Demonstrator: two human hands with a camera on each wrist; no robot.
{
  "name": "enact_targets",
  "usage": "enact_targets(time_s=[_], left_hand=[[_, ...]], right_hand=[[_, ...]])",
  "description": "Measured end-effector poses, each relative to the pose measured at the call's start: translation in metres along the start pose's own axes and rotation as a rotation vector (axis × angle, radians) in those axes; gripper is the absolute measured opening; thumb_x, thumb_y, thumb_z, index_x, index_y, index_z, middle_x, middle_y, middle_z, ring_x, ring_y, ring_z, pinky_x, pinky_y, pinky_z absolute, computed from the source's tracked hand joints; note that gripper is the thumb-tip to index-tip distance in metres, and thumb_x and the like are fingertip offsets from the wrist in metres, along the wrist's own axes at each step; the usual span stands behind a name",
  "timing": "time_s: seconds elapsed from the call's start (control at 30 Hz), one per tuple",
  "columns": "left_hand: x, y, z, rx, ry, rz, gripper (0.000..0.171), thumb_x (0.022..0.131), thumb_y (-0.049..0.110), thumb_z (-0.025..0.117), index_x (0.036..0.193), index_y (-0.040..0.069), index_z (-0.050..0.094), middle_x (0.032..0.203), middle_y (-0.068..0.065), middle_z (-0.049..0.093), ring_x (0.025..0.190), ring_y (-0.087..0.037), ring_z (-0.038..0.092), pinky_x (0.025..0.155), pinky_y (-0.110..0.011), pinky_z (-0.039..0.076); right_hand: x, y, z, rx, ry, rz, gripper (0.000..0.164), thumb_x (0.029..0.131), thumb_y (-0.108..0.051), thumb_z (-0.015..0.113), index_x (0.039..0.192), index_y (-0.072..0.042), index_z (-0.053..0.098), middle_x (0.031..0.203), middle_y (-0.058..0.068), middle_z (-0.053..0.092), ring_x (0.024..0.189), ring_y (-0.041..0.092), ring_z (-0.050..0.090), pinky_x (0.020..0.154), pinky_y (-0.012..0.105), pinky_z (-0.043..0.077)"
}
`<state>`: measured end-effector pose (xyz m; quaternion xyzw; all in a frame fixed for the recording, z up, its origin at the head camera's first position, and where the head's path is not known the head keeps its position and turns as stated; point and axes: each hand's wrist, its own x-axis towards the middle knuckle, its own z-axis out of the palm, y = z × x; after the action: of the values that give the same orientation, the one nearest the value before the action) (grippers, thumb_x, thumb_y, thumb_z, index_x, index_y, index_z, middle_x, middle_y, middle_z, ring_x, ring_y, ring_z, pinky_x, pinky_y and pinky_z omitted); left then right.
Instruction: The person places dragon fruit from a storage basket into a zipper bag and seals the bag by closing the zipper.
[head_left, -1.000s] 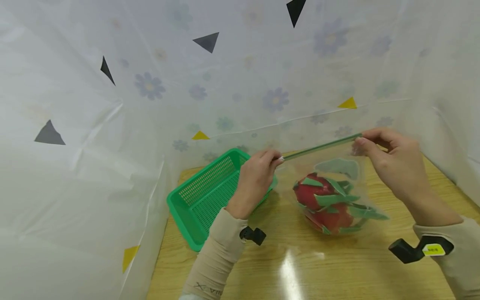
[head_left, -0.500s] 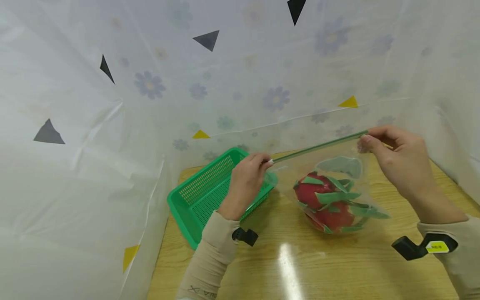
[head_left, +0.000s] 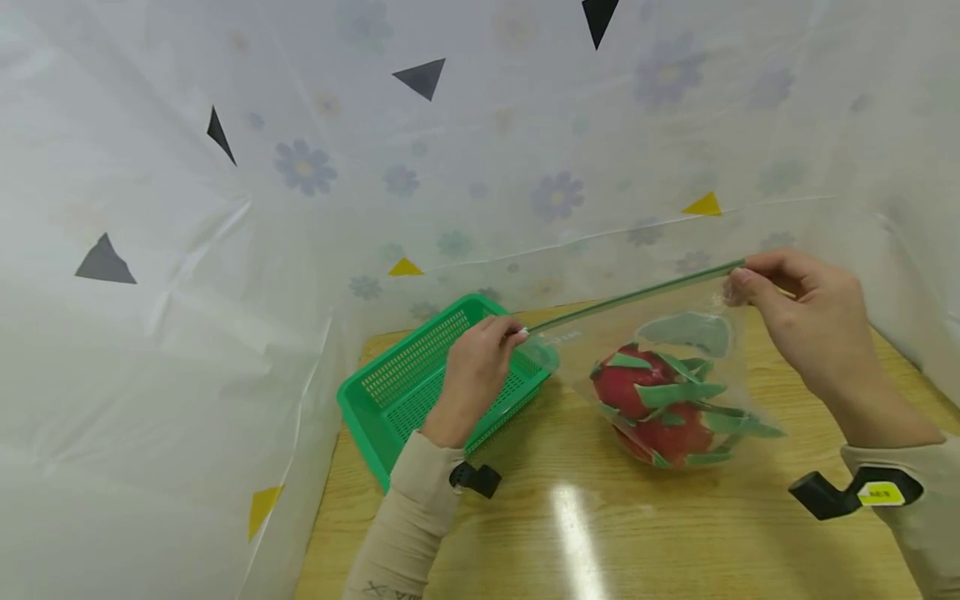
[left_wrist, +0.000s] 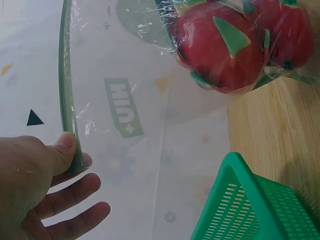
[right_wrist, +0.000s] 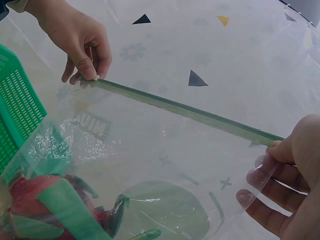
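A clear zip bag (left_wrist: 150,110) with a green zip strip (head_left: 637,296) is stretched between both hands in the head view. Two red dragon fruits (head_left: 624,390) with green scales lie in the bottom of it, over the table. My left hand (head_left: 477,367) pinches the strip's left end between thumb and index finger, at a small white slider (right_wrist: 96,78). At the upper right corner, my right hand (head_left: 813,325) pinches the strip's other end, its remaining fingers behind the film in the right wrist view. The strip slants up toward the right and looks pressed flat along its length.
A green plastic basket (head_left: 367,400) with slotted walls stands on the wooden table (head_left: 525,517) at the left, partly behind my left forearm. White plastic sheeting (head_left: 465,125) with flowers and taped triangles encloses the back and sides.
My left hand has slid left along the zip strip, baring more of it, with the white slider at its fingertips. The right hand has shifted slightly right, still pinching its corner.
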<state>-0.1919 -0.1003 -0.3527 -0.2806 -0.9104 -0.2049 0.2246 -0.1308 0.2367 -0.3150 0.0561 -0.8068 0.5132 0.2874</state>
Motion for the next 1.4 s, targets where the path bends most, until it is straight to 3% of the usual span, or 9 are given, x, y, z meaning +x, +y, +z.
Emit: enact_targets(time_s=[0.27,0.53,0.87,1.03,1.17,1.3,1.4], left_hand=[[-0.008,-0.007,-0.002,-0.007,0.001,0.006,0.019,0.1,0.025,0.057,0.103,0.012,0.07,0.091,-0.002,0.07,0.073,-0.012,0.063,0.063,-0.026,0.05],[-0.017,-0.003,-0.007,-0.094,-0.095,-0.047,0.019,0.102,0.026,0.056,0.107,0.012,0.069,0.094,-0.001,0.07,0.068,-0.008,0.057,0.059,-0.021,0.045],[-0.026,-0.001,-0.017,-0.141,-0.083,-0.006,0.019,0.102,0.024,0.056,0.106,0.01,0.069,0.09,-0.001,0.069,0.061,-0.004,0.053,0.057,-0.02,0.045],[-0.025,0.006,-0.021,-0.243,-0.246,-0.076,0.019,0.103,0.022,0.054,0.114,0.01,0.065,0.087,0.0,0.068,0.055,0.0,0.053,0.053,-0.019,0.046],[-0.021,0.016,-0.022,-0.276,-0.366,-0.043,0.022,0.103,0.02,0.054,0.121,0.012,0.064,0.08,0.001,0.067,0.056,0.0,0.054,0.053,-0.019,0.046],[-0.018,0.025,-0.021,-0.301,-0.432,0.0,0.017,0.101,0.028,0.058,0.105,0.014,0.067,0.071,0.006,0.062,0.058,-0.003,0.052,0.055,-0.019,0.044],[-0.017,0.034,-0.021,-0.412,-0.549,-0.005,0.02,0.102,0.033,0.056,0.093,0.015,0.061,0.066,0.005,0.056,0.055,-0.006,0.053,0.056,-0.02,0.046]], right_hand=[[0.001,-0.001,0.0,-0.004,0.006,0.002,0.013,0.095,-0.012,0.066,0.099,0.0,0.069,0.08,-0.018,0.069,0.073,-0.005,0.066,0.069,0.005,0.047],[0.002,-0.001,0.0,-0.042,0.025,-0.017,0.013,0.095,-0.013,0.066,0.099,-0.002,0.07,0.081,-0.023,0.068,0.076,-0.008,0.065,0.067,0.004,0.047],[0.004,-0.001,-0.004,-0.079,0.029,-0.008,0.016,0.095,-0.014,0.067,0.102,0.0,0.072,0.081,-0.024,0.067,0.077,-0.008,0.063,0.064,0.004,0.046],[0.007,0.002,-0.004,-0.099,-0.01,0.023,0.019,0.097,-0.02,0.064,0.106,-0.003,0.07,0.083,-0.023,0.067,0.077,-0.007,0.062,0.068,0.003,0.046],[0.01,0.004,-0.003,-0.106,-0.024,0.03,0.022,0.099,-0.022,0.061,0.108,-0.003,0.069,0.084,-0.024,0.066,0.077,-0.009,0.062,0.074,0.001,0.045],[0.01,0.006,-0.001,-0.109,-0.023,0.033,0.024,0.099,-0.022,0.06,0.11,-0.001,0.068,0.085,-0.025,0.064,0.079,-0.009,0.061,0.073,0.002,0.045],[0.01,0.007,0.0,-0.128,-0.033,0.035,0.026,0.1,-0.023,0.06,0.112,-0.002,0.068,0.087,-0.025,0.063,0.08,-0.009,0.06,0.072,0.002,0.044]])
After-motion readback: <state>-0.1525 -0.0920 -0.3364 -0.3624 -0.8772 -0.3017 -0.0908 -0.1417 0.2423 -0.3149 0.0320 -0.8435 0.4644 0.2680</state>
